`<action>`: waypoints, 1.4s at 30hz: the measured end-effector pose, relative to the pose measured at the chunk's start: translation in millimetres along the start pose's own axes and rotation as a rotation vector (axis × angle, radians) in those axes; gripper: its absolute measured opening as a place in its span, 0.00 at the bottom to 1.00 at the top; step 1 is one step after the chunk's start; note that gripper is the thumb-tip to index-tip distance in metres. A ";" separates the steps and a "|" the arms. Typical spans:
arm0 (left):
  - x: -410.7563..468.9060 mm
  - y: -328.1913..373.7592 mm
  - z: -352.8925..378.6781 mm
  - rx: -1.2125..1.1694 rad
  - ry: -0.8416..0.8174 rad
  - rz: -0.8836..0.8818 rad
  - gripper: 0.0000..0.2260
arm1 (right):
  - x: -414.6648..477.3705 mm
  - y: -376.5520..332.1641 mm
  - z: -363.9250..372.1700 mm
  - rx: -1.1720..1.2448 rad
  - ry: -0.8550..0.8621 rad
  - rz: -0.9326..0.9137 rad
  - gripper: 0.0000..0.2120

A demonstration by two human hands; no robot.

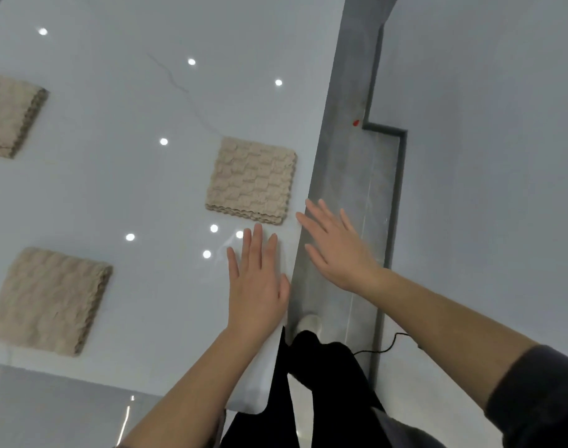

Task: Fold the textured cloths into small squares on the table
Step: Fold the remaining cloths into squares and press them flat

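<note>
The nearest folded cloth (252,181) is a beige square with a raised, bumpy basket-like weave, and its stacked layers show as wavy edges along the near side. It lies flat on the table (114,189), close to the table's right edge. Two more beige squares of the same nubbly fabric lie well apart from it: one at the lower left (48,300) and one at the far left (11,114), cut off by the frame. The tabletop is glossy and pale grey, mirrors round lights, and has a thin dark vein. The left hand (257,279) is palm down just short of the nearest cloth, fingers straight and slightly spread, holding nothing; whether it touches the table I cannot tell. The right hand (337,247) hangs past the table edge, fingers fanned wide, empty. Below it runs a mottled grey floor strip (341,156) with a small red spot (356,123)
</note>
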State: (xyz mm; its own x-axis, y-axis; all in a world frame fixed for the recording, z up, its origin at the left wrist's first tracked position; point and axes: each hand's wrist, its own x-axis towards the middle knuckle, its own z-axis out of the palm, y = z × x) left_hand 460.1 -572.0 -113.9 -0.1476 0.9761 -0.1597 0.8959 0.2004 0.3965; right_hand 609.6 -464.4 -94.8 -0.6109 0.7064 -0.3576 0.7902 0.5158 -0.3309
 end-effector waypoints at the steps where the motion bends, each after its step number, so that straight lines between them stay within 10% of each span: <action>1: 6.4 1.9 2.1 -0.009 0.007 -0.022 0.29 | 7.7 6.9 -3.1 0.004 -0.001 -0.024 0.26; 19: 120.4 41.9 28.4 -0.268 0.395 -0.862 0.31 | 202.3 44.0 -67.8 -0.005 -0.128 -0.704 0.26; 42: 149.0 38.2 38.6 -0.126 0.401 -0.835 0.30 | 236.9 29.9 -48.5 -0.314 -0.156 -0.899 0.27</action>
State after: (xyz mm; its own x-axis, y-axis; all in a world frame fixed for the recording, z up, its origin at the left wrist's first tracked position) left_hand 488.5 -422.2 -157.4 -0.8776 0.4636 -0.1223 0.3860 0.8345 0.3933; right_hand 491.0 -258.2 -147.0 -0.9760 -0.0761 -0.2042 -0.0123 0.9549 -0.2967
